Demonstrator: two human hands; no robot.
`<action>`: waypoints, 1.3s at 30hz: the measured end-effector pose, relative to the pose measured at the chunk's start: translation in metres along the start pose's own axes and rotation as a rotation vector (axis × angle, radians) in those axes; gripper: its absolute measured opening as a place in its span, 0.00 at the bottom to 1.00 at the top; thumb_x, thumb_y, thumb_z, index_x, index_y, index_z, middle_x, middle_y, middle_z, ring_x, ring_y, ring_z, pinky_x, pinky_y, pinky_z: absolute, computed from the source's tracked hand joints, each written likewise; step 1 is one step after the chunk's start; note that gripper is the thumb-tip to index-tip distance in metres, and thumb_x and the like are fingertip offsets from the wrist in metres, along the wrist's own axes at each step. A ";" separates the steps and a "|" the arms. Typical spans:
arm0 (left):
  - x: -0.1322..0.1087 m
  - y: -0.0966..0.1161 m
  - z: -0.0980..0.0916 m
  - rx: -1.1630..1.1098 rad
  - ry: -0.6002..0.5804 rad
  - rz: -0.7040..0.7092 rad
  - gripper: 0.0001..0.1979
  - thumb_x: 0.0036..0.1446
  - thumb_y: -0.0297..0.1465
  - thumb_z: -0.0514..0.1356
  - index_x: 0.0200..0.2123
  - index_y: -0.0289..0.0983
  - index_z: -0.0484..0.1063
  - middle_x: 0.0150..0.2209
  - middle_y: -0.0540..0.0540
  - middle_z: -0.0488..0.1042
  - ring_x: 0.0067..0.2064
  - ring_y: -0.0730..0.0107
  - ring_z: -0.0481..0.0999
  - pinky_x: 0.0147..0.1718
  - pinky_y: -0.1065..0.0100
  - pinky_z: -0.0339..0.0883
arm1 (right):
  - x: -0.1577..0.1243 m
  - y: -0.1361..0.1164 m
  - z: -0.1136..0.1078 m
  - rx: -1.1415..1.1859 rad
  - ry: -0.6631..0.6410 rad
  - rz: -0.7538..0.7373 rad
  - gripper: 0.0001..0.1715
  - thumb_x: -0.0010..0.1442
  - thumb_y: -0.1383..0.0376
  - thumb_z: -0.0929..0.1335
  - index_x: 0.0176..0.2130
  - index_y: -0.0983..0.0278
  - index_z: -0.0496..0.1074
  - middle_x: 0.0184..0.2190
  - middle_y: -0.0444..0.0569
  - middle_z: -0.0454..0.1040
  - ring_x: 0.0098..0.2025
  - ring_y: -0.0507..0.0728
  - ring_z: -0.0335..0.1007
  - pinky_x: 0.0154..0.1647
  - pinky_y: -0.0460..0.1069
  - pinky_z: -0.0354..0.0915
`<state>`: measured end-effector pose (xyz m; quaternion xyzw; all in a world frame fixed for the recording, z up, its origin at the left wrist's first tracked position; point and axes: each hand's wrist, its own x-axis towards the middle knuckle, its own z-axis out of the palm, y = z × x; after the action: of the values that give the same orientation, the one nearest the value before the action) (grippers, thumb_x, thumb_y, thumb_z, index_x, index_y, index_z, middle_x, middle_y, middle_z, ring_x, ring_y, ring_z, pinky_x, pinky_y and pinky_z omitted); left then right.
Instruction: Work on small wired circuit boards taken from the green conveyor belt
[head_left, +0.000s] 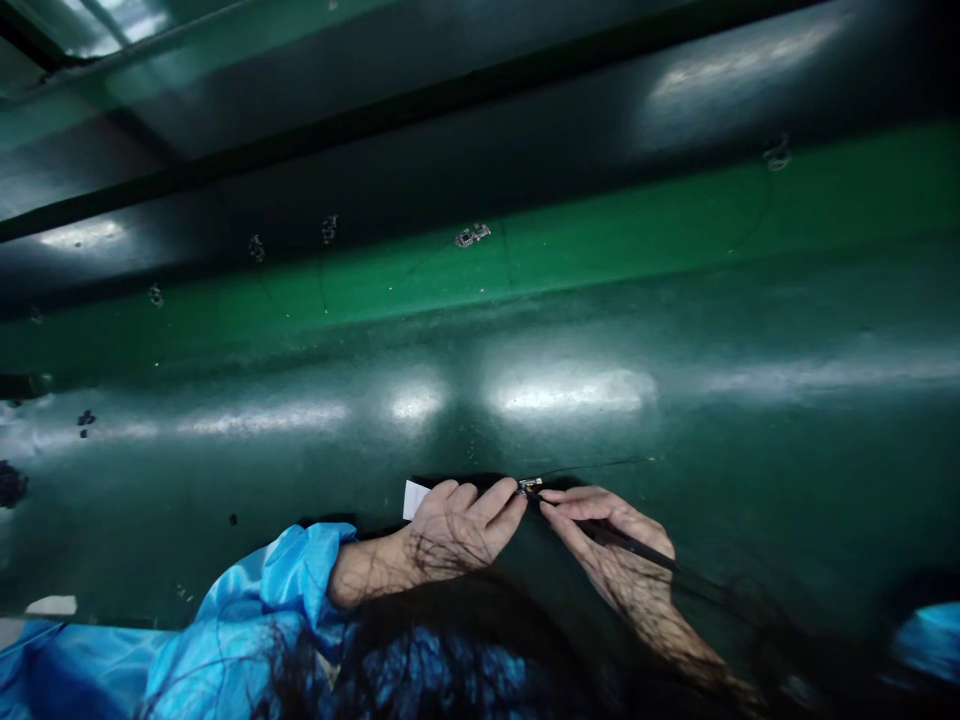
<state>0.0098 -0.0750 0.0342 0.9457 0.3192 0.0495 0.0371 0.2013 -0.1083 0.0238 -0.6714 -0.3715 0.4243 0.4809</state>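
Observation:
Near the front edge of the green work surface, my left hand (469, 525) is closed, pinching a small circuit board (529, 486) between thumb and index finger. From this board a thin dark wire (592, 467) runs to the right across the surface. My right hand (619, 545) is closed around a slim black tweezers-like tool (637, 547), held like a pen. Its tip is close against the board; whether it touches cannot be made out. A white paper piece (415, 499) sticks out behind my left hand.
Along the bright green strip (600, 245) lie several small circuit boards with thin wires, one board (472, 236) at the middle. Small black parts (86, 422) lie on the left, with a dark heap (11, 484) at the edge. Another blue sleeve (930, 640) shows at the far right.

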 end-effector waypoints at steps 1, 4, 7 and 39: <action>0.000 0.000 0.000 -0.004 -0.017 0.004 0.17 0.67 0.30 0.52 0.53 0.45 0.77 0.55 0.52 0.79 0.28 0.72 0.69 0.27 0.64 0.61 | 0.000 0.000 0.000 -0.009 -0.001 -0.006 0.07 0.42 0.64 0.74 0.22 0.58 0.72 0.26 0.40 0.78 0.29 0.49 0.77 0.34 0.43 0.73; -0.001 0.001 0.001 -0.014 -0.068 0.012 0.17 0.66 0.29 0.54 0.55 0.44 0.75 0.56 0.50 0.78 0.29 0.71 0.70 0.27 0.63 0.61 | 0.000 0.001 0.000 -0.042 0.004 -0.030 0.07 0.43 0.65 0.74 0.21 0.59 0.71 0.26 0.40 0.77 0.29 0.49 0.77 0.34 0.42 0.73; -0.001 0.001 0.002 -0.026 -0.108 0.008 0.19 0.65 0.29 0.56 0.56 0.45 0.74 0.57 0.50 0.77 0.29 0.70 0.70 0.28 0.63 0.62 | -0.001 0.001 0.000 -0.057 0.003 -0.050 0.07 0.44 0.64 0.74 0.21 0.59 0.71 0.26 0.40 0.77 0.29 0.48 0.76 0.33 0.42 0.72; 0.003 0.003 -0.001 -0.019 0.063 -0.032 0.16 0.62 0.28 0.57 0.51 0.41 0.79 0.53 0.53 0.81 0.29 0.68 0.70 0.26 0.63 0.65 | -0.001 -0.002 0.000 -0.088 -0.030 -0.128 0.05 0.46 0.64 0.72 0.22 0.58 0.71 0.28 0.39 0.77 0.30 0.49 0.77 0.35 0.45 0.72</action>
<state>0.0139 -0.0761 0.0360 0.9381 0.3346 0.0815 0.0370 0.2007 -0.1082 0.0259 -0.6603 -0.4392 0.3857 0.4715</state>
